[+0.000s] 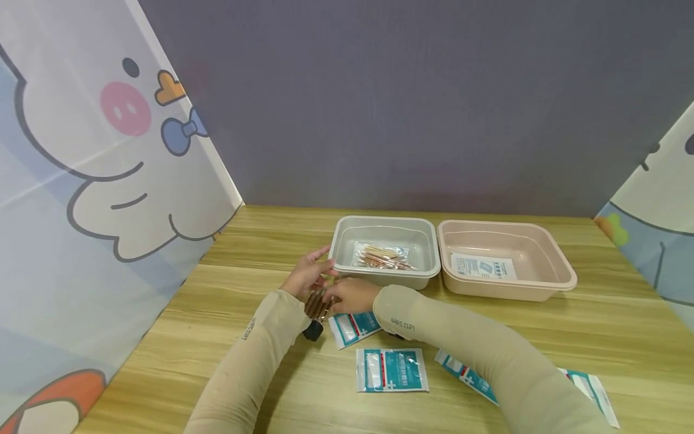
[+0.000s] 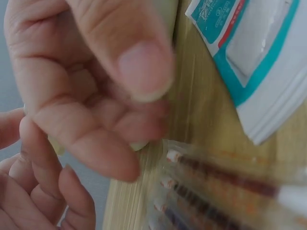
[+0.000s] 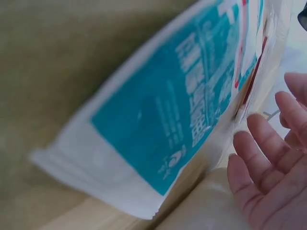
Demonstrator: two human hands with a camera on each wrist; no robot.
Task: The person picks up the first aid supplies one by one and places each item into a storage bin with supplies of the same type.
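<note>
My left hand (image 1: 309,274) is beside the front left corner of the grey basin (image 1: 338,241), its fingers loosely bent. Reaching in from the right, my right hand (image 1: 352,295) has its fingertips close to a clear packet of brown-filled swabs (image 1: 315,306). In the left wrist view the swab packet (image 2: 211,187) lies by the wood, with no finger visibly gripping it. Under and beside the right hand is a teal-and-white sachet (image 1: 355,328), which fills much of the right wrist view. Relaxed fingers (image 3: 268,153) show there, apart from the sachet.
More swabs (image 1: 382,258) in clear wrapping lie inside the grey basin. A pink basin (image 1: 558,271) stands right of it, holding a printed white packet (image 1: 482,266). Another teal sachet (image 1: 393,369) lies in front, and others lie partly beneath the right sleeve (image 1: 466,331).
</note>
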